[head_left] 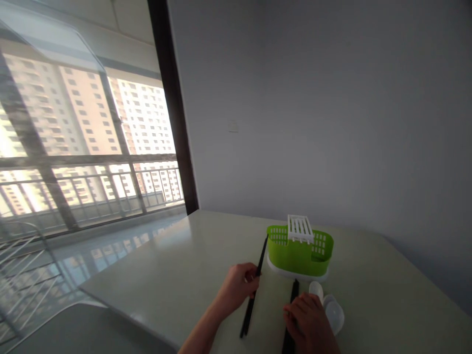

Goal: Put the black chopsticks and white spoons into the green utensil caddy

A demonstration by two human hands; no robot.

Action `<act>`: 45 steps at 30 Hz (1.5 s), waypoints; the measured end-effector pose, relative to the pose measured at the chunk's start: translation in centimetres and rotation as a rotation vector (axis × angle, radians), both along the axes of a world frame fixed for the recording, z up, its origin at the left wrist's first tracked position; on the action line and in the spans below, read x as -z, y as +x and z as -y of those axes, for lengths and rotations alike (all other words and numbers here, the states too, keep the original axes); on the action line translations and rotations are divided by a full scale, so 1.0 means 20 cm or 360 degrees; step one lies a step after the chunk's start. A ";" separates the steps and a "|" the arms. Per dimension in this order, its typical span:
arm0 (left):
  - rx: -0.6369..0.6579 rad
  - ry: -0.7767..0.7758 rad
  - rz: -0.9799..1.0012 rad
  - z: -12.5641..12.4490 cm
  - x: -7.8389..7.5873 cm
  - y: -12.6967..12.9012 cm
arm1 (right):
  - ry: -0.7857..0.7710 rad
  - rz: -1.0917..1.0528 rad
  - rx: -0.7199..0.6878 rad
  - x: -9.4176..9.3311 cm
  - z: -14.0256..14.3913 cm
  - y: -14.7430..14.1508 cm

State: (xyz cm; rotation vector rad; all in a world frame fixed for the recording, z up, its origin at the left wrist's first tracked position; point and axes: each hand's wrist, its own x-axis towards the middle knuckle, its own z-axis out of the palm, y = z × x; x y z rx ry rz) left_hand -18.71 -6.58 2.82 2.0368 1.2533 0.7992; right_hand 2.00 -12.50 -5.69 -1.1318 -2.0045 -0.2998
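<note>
While my left hand (pixel 238 285) is pinching slim black chopsticks (pixel 254 290), my right hand (pixel 308 322) is curling over another dark chopstick (pixel 291 314) beside the slotted green plastic caddy (pixel 299 253).

A plain grey wall (pixel 332 98) was seen behind a pale, glossy table (pixel 177 265), with a small light switch plate (pixel 233 126) set into it. To the left, a large window (pixel 84 147) was framed by a dark vertical post (pixel 173 108), and tall apartment blocks (pixel 143 118) were shown beyond a metal railing (pixel 92 189) in bright daylight. The buildings were mirrored on the shiny floor (pixel 110 246), and a white wire rack (pixel 22 275) was partly visible at the lower left.
</note>
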 end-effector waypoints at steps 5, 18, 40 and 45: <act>0.0160 -0.0143 0.0556 0.10 0.00 0.12 | 0.0087 0.0124 -0.0038 -0.01 0.00 0.02; 0.0323 -0.0220 0.0530 0.16 0.06 0.18 | 0.0069 0.0103 0.0003 0.05 -0.03 -0.02; -0.0071 0.0516 0.0024 -0.72 -0.36 0.49 | 0.0441 0.0024 0.0204 0.06 -0.06 0.05; -0.0048 0.0453 -0.0101 -0.81 -0.23 0.59 | 0.0430 -0.0103 0.0248 0.07 -0.06 0.02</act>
